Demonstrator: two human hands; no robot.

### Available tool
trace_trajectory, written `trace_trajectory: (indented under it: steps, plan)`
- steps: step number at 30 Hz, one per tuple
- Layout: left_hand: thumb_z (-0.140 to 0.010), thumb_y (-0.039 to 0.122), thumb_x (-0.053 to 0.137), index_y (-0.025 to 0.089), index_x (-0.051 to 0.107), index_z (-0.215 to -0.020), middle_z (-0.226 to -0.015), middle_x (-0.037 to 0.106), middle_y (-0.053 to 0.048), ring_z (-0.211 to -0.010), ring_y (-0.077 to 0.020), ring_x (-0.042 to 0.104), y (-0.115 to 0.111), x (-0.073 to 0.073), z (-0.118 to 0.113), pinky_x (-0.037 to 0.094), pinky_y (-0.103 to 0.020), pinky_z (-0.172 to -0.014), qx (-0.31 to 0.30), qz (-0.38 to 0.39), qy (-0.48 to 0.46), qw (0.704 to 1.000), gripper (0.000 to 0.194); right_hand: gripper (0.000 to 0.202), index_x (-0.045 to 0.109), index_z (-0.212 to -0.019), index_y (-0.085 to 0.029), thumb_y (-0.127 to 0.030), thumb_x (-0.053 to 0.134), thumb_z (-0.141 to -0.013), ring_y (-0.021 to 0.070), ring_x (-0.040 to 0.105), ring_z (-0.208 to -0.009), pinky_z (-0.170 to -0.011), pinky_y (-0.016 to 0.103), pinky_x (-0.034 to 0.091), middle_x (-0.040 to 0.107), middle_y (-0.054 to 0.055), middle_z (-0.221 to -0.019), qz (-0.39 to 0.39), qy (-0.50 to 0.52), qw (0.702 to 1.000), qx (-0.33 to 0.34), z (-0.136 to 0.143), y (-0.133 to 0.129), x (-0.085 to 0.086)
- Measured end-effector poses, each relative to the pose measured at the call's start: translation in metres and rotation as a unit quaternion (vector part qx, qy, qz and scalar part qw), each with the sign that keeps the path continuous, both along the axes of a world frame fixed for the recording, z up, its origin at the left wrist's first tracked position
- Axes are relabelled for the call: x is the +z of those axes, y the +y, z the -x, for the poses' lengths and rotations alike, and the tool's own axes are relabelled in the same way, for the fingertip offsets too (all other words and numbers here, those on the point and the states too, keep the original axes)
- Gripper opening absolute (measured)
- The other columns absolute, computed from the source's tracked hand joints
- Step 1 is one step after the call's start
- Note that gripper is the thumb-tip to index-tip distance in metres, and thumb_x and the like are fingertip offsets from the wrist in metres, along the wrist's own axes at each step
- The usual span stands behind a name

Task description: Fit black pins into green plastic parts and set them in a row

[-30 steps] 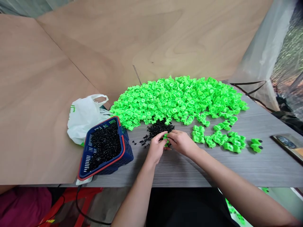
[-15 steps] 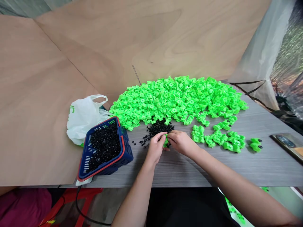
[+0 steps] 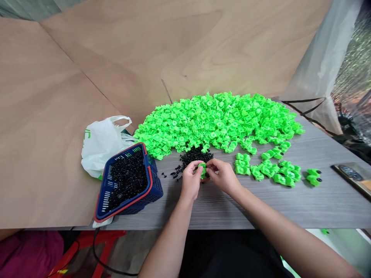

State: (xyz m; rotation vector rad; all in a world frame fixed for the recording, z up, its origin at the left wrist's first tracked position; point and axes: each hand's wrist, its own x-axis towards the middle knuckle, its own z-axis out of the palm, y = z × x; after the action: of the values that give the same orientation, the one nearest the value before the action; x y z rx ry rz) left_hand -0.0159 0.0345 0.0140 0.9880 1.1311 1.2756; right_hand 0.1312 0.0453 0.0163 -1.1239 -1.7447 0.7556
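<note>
From my end I see a small bright-green plastic toy car body [image 3: 203,172] upheld in my left hand [image 3: 191,180]. Just beyond it, black wheel axles [image 3: 196,155] lie in a loose, tangled heap, a few strays to the left. Behind them spreads a broad jumbled mound of matching green bodies [image 3: 217,121]; to the right, two green cars [image 3: 313,179] show black wheels.

Plywood walls [image 3: 179,50], grey wood-grain table [image 3: 226,208], red stool [image 3: 106,247].

Black clothing [image 3: 228,256] (bare forearms [image 3: 171,227])
</note>
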Motion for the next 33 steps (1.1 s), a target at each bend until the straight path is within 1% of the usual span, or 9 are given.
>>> trace_trajectory:
  steps: [4, 9, 14, 18, 20, 23, 28, 31, 33]
  plan:
    - [-0.082, 0.04, 0.069, 0.02, 0.065, -0.105, -0.107, 0.066, -0.009, -0.085, -0.0165, 0.063, -0.0032, -0.0008, -0.0031, 0.055, -0.022, -0.06, 0.009, -0.014, 0.011, 1.0, 0.03, 0.008, 0.063, -0.091, -0.021, -0.022, 0.059, -0.084, 0.0153, 0.063, -0.069, -0.065, 0.026, 0.05, 0.068, 0.001, -0.077, 0.046, 0.082, 0.996, 0.003, 0.0014, -0.0001, -0.0044]
    - [-0.085, 0.039, 0.065, 0.02, 0.064, -0.104, -0.109, 0.067, -0.01, -0.089, -0.019, 0.065, -0.0048, -0.0004, -0.0059, 0.056, -0.024, -0.061, 0.012, -0.032, 0.022, 0.999, 0.027, 0.016, 0.068, -0.097, -0.019, -0.026, 0.061, -0.084, 0.0156, 0.064, -0.07, -0.066, 0.027, 0.052, 0.071, 0.004, -0.082, 0.094, 0.14, 0.985, 0.027, 0.0007, 0.0041, -0.0065]
    - [-0.086, 0.038, 0.064, 0.019, 0.065, -0.105, -0.112, 0.067, -0.011, -0.091, -0.0201, 0.066, -0.0063, -0.0011, -0.0082, 0.057, -0.024, -0.061, 0.017, -0.046, 0.021, 0.999, 0.027, 0.018, 0.07, -0.097, -0.018, -0.026, 0.062, -0.084, 0.016, 0.063, -0.069, -0.066, 0.027, 0.052, 0.071, 0.004, -0.081, 0.085, 0.135, 0.987, 0.026, 0.0001, 0.003, -0.0058]
    - [-0.087, 0.037, 0.063, 0.018, 0.065, -0.106, -0.112, 0.067, -0.011, -0.091, -0.02, 0.066, -0.0078, -0.0005, -0.0096, 0.057, -0.023, -0.06, 0.019, -0.057, 0.026, 0.998, 0.027, 0.018, 0.072, -0.098, -0.018, -0.024, 0.061, -0.085, 0.0166, 0.061, -0.07, -0.068, 0.028, 0.05, 0.07, 0.004, -0.08, 0.056, 0.13, 0.99, 0.004, -0.0001, 0.0001, -0.0074]
    - [-0.087, 0.038, 0.063, 0.018, 0.065, -0.106, -0.113, 0.067, -0.011, -0.091, -0.0203, 0.066, -0.0082, 0.0002, -0.0098, 0.057, -0.024, -0.06, 0.014, -0.055, 0.026, 0.998, 0.027, 0.017, 0.072, -0.097, -0.018, -0.025, 0.062, -0.084, 0.0165, 0.06, -0.069, -0.067, 0.028, 0.049, 0.069, 0.004, -0.078, 0.056, 0.14, 0.989, 0.0, -0.0003, 0.0, -0.0086]
    - [-0.088, 0.038, 0.063, 0.019, 0.066, -0.109, -0.117, 0.066, -0.012, -0.095, -0.0215, 0.066, -0.0087, 0.0013, -0.0099, 0.058, -0.025, -0.063, 0.002, -0.045, 0.001, 0.999, 0.029, 0.018, 0.072, -0.098, -0.017, -0.025, 0.064, -0.083, 0.0156, 0.058, -0.066, -0.064, 0.028, 0.048, 0.068, 0.003, -0.075, 0.077, 0.169, 0.983, 0.012, -0.0014, 0.0015, -0.0096]
    - [-0.091, 0.035, 0.059, 0.02, 0.065, -0.119, -0.13, 0.061, -0.014, -0.105, -0.0242, 0.064, -0.0093, 0.0039, -0.01, 0.058, -0.03, -0.073, -0.045, -0.037, -0.084, 0.995, 0.033, 0.021, 0.071, -0.1, -0.018, -0.026, 0.067, -0.081, 0.0147, 0.057, -0.067, -0.062, 0.027, 0.047, 0.069, 0.003, -0.08, 0.102, 0.201, 0.974, 0.013, -0.0039, 0.0031, -0.0087]
    - [-0.092, 0.033, 0.058, 0.02, 0.064, -0.121, -0.131, 0.06, -0.014, -0.107, -0.0252, 0.063, -0.0097, 0.0054, -0.0096, 0.057, -0.033, -0.076, -0.053, -0.035, -0.108, 0.992, 0.033, 0.024, 0.07, -0.101, -0.017, -0.028, 0.069, -0.08, 0.014, 0.055, -0.066, -0.061, 0.027, 0.047, 0.068, 0.003, -0.083, 0.116, 0.213, 0.97, 0.015, -0.0047, 0.0025, -0.009]
    - [-0.091, 0.034, 0.059, 0.02, 0.063, -0.123, -0.131, 0.06, -0.014, -0.107, -0.0251, 0.063, -0.0105, 0.006, -0.0092, 0.057, -0.034, -0.078, -0.059, -0.027, -0.117, 0.991, 0.035, 0.03, 0.069, -0.106, -0.018, -0.031, 0.071, -0.08, 0.0142, 0.056, -0.068, -0.061, 0.026, 0.047, 0.067, 0.004, -0.086, 0.136, 0.222, 0.965, 0.025, -0.0053, 0.0013, -0.0104]
